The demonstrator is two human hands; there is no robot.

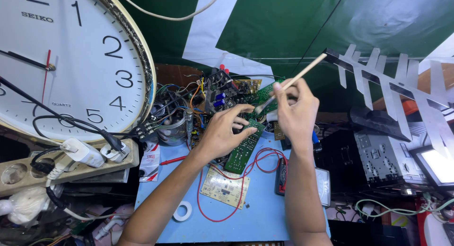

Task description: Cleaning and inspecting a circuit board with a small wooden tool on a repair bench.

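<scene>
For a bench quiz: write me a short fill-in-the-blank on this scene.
1. The left hand steadies a ____ circuit board.
2. The right hand holds a thin wooden-handled ____.
3. A ____ wire loops over the blue table.
4. A big round ____ stands at the left.

Missing words: green; brush; red; clock

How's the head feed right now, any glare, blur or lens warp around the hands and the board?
Head view: strong wide-angle warp, the clock bulges at left; a screen at the right edge is blown out white; the left hand, right hand and green board are evenly lit and sharp; the brush handle is slightly soft.
</scene>
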